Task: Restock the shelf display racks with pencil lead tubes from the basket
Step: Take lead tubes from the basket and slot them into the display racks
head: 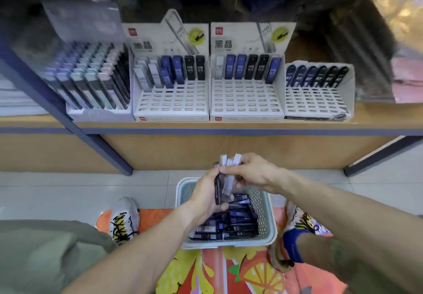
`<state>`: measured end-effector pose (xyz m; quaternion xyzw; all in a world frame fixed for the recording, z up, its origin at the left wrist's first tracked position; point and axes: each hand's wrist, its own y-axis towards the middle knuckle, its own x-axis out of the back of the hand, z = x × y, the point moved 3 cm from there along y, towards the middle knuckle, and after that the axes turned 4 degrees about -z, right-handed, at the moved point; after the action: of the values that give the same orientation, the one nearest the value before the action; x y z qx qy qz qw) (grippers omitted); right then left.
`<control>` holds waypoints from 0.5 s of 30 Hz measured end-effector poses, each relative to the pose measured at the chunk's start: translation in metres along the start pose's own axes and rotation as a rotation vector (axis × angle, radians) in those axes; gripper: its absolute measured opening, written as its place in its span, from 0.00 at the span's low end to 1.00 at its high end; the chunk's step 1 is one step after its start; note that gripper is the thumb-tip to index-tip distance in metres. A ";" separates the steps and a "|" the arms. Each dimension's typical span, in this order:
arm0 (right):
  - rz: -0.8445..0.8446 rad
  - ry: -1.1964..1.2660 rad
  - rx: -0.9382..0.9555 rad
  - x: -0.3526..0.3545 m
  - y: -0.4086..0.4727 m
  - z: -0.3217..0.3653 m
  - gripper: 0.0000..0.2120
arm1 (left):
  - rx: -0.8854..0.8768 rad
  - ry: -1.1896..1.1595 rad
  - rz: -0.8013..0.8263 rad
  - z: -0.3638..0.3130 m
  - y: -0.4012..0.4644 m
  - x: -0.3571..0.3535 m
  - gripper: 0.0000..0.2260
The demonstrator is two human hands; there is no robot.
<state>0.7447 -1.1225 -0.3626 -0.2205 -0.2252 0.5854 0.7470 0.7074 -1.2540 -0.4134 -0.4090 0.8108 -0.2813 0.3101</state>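
Both hands meet just above the pale green basket (265,213), which sits on the floor on a bright fruit-print mat (229,268) in front of the shelf (206,126). The left hand (206,193) has its grip curled round a bundle of pencil lead tubes (225,179), dark ones and pale grey ones standing roughly upright, while the right hand (254,172) pinches the tops of the pale tubes between thumb and fingertips. More dark tubes lie heaped inside the basket. On the shelf stand three white display racks: the left rack (171,96) holds grey, blue and black tubes in its back rows, the middle rack (246,96) one back row, and the smaller right rack (320,96) a row of dark tubes. The front slots of all three stand unfilled.
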 end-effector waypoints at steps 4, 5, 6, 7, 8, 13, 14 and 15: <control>0.014 -0.125 0.192 0.002 -0.039 0.065 0.08 | -0.154 0.016 0.114 -0.063 -0.054 -0.010 0.25; 0.013 -0.164 0.237 0.002 -0.047 0.079 0.09 | -0.203 0.032 0.141 -0.077 -0.065 -0.012 0.25; 0.012 -0.203 0.291 0.001 -0.054 0.093 0.09 | -0.241 0.045 0.164 -0.091 -0.076 -0.014 0.25; 0.007 -0.239 0.354 0.000 -0.060 0.107 0.09 | -0.271 0.047 0.178 -0.104 -0.085 -0.016 0.25; -0.009 -0.268 0.418 -0.002 -0.065 0.120 0.09 | -0.294 0.041 0.182 -0.117 -0.092 -0.016 0.25; -0.130 -0.390 0.697 -0.008 -0.081 0.176 0.12 | -0.403 0.055 0.200 -0.169 -0.117 -0.015 0.25; -0.168 -0.430 0.743 -0.008 -0.081 0.184 0.15 | -0.418 0.062 0.190 -0.177 -0.118 -0.013 0.25; -0.204 -0.466 0.776 -0.010 -0.082 0.192 0.18 | -0.431 0.069 0.178 -0.183 -0.118 -0.011 0.24</control>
<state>0.6917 -1.1370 -0.1609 0.2359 -0.1720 0.5838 0.7576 0.6359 -1.2680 -0.2077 -0.3827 0.8951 -0.0868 0.2115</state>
